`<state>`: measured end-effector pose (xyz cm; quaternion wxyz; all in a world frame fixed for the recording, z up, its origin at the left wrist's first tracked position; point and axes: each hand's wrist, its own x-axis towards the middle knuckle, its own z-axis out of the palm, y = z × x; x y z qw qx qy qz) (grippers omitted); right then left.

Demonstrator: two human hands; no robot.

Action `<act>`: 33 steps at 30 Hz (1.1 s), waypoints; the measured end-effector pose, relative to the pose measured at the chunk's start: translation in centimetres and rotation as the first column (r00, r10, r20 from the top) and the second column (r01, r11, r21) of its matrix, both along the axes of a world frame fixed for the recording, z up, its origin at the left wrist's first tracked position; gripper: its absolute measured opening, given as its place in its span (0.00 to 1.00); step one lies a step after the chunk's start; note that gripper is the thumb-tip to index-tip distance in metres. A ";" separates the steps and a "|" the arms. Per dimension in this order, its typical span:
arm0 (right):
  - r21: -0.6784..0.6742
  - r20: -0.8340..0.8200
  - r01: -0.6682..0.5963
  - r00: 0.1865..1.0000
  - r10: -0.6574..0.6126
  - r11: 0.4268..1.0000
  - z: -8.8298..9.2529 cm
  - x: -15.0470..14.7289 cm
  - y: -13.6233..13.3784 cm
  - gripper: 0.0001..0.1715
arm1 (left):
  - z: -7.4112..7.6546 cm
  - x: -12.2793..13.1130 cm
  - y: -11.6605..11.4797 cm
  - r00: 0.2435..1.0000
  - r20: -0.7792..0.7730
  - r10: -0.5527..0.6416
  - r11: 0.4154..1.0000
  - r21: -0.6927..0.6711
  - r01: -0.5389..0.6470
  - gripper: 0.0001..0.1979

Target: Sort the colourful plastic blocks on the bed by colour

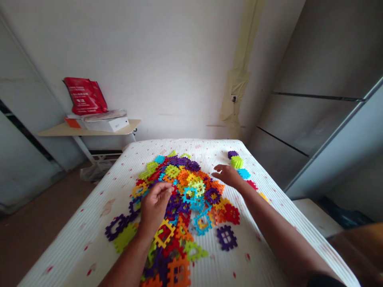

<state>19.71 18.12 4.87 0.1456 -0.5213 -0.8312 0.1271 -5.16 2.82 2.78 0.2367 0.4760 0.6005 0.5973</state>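
Observation:
A large loose pile of toothed plastic building pieces [172,171] in purple, green, orange, red, yellow and blue lies on the bed cover. My left hand [155,201] is over the pile's left part, its fingers curled towards the thumb. Something red shows by its fingertips, but I cannot tell whether it is held. To the right of the pile, my right hand [227,174] hovers with fingers apart and holds nothing. Past it runs a row of sorted pieces: purple [232,154], green [236,162], blue [243,173], red [252,184] and yellow [264,197], partly behind my right forearm.
The pieces lie on a white spotted bed cover [98,235]. A single purple window piece [226,238] sits apart at the pile's lower right. Back left, a small table [60,130] bears a white box [111,122] and a red bag [83,95]. A grey cabinet [311,115] stands at right.

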 end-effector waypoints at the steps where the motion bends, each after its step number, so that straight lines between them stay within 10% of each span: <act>1: -0.019 -0.011 -0.044 0.999 0.044 0.999 -0.4 -0.6 -0.7 0.18 | -0.1 0.0 0.0 0.998 -0.068 0.005 1.000 0.003 -0.005 0.14; 12: 0.079 0.098 -0.170 0.982 0.162 0.982 -1.6 -5.1 -4.7 0.21 | -1.1 -0.3 0.7 0.894 -0.446 -0.037 0.999 0.003 0.043 0.11; 33: 0.087 -0.387 -0.643 0.682 0.620 0.761 -0.6 -5.8 -8.1 0.26 | -0.3 -0.5 0.5 0.899 -0.428 0.096 0.992 0.112 -0.053 0.13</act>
